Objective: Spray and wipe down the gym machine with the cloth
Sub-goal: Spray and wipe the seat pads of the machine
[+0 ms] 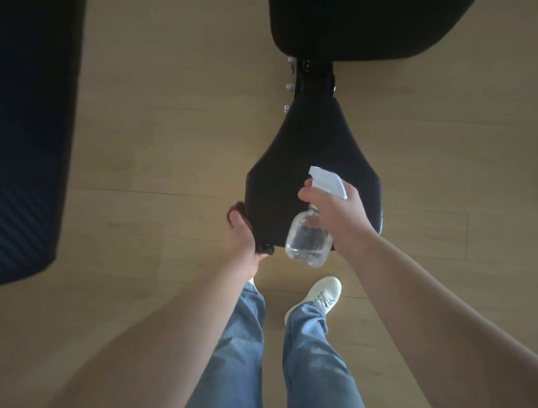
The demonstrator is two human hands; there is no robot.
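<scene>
R hand (337,218) gripped clear plastic spray bottle (309,238), nozzle (314,171) aimed 11 o'clock over black padded seat (309,150). L hand (245,242) clutched dark-red cloth (235,210) at seat's 8 o'clock edge.

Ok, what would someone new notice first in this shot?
The clear spray bottle with its white trigger, gripped by the right hand over the near end of the black seat pad at centre. Next, the left hand holding a dark red cloth at the pad's near left edge.

Soft dim daylight, slight blur — wide-angle bending at edges
</scene>
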